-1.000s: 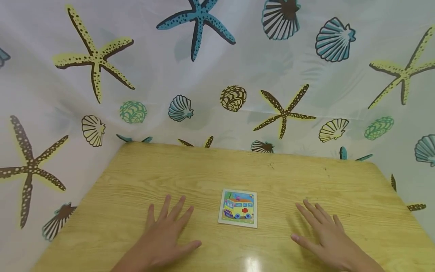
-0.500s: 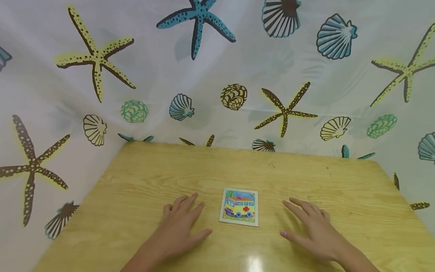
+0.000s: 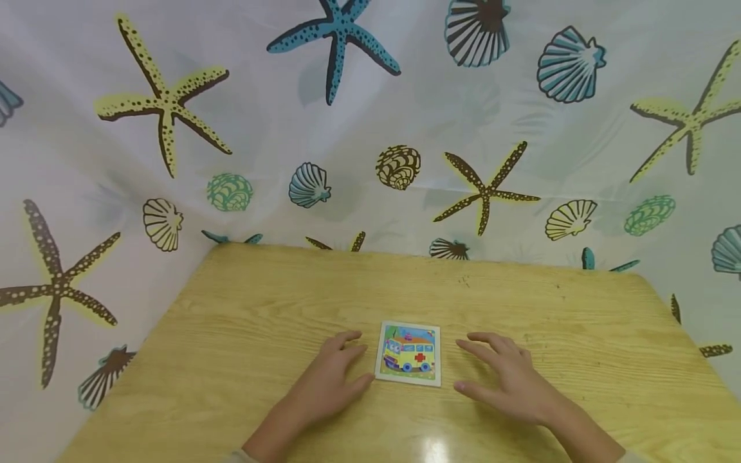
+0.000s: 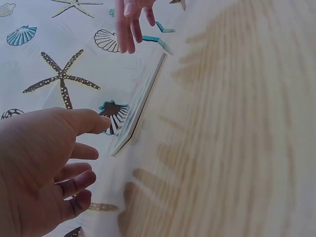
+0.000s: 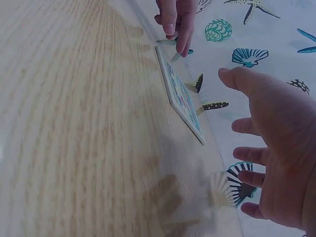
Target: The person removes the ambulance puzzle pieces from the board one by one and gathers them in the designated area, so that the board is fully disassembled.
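A square picture puzzle (image 3: 408,354) with a white border and a yellow ambulance printed on it lies flat on the table. My left hand (image 3: 327,379) is just left of it, thumb near its lower left corner, fingers loosely bent and holding nothing. On the other side my right hand (image 3: 509,379) hovers a short way off, thumb and fingers apart around empty air. In the left wrist view the puzzle (image 4: 140,106) appears edge-on past the left thumb. The right wrist view has the puzzle (image 5: 180,94) between both hands.
The wood-grain table (image 3: 278,289) stretches around the puzzle. Behind it and along both sides hangs a white cloth (image 3: 359,122) printed with starfish and shells. A bright light reflection lies on the table's near part.
Both hands have moved inward toward the puzzle, the left one to the right and the right one to the left. Their spread fingers have bent a little. The puzzle lies where it was.
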### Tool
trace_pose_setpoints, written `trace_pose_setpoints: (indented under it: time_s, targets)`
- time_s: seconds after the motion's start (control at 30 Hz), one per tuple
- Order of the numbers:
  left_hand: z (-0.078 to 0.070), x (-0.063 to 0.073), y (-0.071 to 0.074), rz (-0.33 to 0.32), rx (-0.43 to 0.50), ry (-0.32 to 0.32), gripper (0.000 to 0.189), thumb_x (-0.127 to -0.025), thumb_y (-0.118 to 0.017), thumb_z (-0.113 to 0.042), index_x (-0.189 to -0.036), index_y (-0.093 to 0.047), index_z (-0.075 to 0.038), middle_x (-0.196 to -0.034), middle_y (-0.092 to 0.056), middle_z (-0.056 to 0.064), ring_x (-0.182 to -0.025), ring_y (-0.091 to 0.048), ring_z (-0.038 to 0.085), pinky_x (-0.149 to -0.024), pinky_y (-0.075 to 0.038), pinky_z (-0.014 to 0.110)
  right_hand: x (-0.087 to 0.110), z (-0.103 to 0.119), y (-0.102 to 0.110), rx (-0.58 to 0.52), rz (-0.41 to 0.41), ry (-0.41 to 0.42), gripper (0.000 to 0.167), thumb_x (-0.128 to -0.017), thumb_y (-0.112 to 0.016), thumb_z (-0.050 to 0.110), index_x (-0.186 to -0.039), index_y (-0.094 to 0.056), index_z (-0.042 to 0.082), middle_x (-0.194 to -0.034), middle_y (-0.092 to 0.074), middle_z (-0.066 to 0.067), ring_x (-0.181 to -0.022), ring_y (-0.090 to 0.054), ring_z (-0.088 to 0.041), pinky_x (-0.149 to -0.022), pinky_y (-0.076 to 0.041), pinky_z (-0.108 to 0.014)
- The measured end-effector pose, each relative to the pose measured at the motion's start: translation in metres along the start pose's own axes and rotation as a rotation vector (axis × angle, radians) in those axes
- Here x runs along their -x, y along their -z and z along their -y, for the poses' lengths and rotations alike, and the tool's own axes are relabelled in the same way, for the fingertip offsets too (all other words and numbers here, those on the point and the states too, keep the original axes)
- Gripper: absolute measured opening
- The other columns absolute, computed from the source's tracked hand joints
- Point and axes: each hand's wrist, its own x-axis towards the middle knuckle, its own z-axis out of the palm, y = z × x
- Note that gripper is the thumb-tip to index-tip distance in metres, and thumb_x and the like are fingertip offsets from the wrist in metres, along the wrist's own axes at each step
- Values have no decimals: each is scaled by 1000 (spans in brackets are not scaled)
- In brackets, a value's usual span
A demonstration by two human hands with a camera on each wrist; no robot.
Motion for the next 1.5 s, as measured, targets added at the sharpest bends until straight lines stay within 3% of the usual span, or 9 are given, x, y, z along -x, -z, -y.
trace_pose_setpoints:
  time_s: [0.13, 0.23, 0.33, 0.4, 0.5, 0.8, 1.03, 1.33, 1.5]
  targets:
    - [2, -6, -7, -18, 45, 5, 44, -90, -74, -23, -123, -66, 5, -144, -52, 20, -128, -53, 38, -106, -46, 52, -7, 3, -6, -7, 14, 8, 62, -91, -66, 57, -142, -57, 23, -145, -52, -5, -135, -43, -35, -97, -32, -67]
    - [3, -11, -12, -36, 93, 34, 39, -89, -75, -18, -119, -68, 5, -138, -56, 19, -105, -63, 27, -89, -55, 37, -13, 5, -10, -34, 34, 4, 60, -91, -65, 56, -141, -58, 24, -142, -53, -3, -134, -43, -34, -96, -32, -65]
    - [1, -18, -16, -55, 181, 78, 36, -86, -77, -13, -116, -69, 7, -133, -60, 19, -85, -60, 13, -70, -52, 23, -20, 6, -13, -48, 56, 7, 59, -91, -65, 56, -140, -59, 25, -139, -54, -1, -133, -44, -33, -95, -30, -62]
    - [-1, -23, -20, -67, 230, 110, 37, -85, -78, -12, -115, -70, 8, -131, -62, 19, -81, -59, 11, -67, -50, 19, -24, 7, -15, -54, 67, 13, 58, -91, -65, 57, -139, -60, 25, -138, -54, 1, -132, -44, -31, -95, -28, -61]
    - [-2, -28, -25, -76, 281, 136, 38, -85, -78, -11, -115, -69, 9, -131, -63, 19, -79, -58, 10, -65, -50, 18, -30, 9, -18, -77, 82, 28, 56, -91, -66, 55, -138, -61, 26, -136, -55, 3, -130, -45, -28, -93, -27, -57]
    - [0, -32, -34, -135, 292, 156, 38, -87, -76, -11, -120, -69, 5, -128, -65, 14, -77, -57, 8, -62, -49, 18, -49, 13, -28, -139, 109, 74, 54, -89, -71, 51, -136, -62, 26, -124, -58, 4, -119, -47, -21, -86, -27, -43]
    - [4, -32, -37, -117, 309, 139, 39, -86, -78, -11, -120, -68, 5, -128, -64, 14, -77, -58, 7, -63, -49, 17, -63, 15, -36, -214, 185, 129, 53, -93, -67, 47, -138, -60, 19, -116, -59, 0, -110, -52, -19, -91, -42, -40]
    - [6, -33, -36, -89, 347, 142, 39, -86, -78, -12, -120, -68, 7, -131, -62, 14, -79, -58, 8, -64, -50, 17, -86, 20, -42, -245, 226, 116, 48, -96, -67, 31, -136, -59, 5, -103, -65, -1, -81, -55, -12, -71, -49, -25]
    - [8, -32, -36, -81, 362, 146, 40, -87, -77, -12, -122, -67, 6, -132, -61, 15, -80, -58, 9, -64, -50, 17, -99, 21, -49, -195, 238, 108, 44, -98, -65, 31, -136, -59, 10, -96, -66, 5, -69, -54, -7, -62, -47, -25]
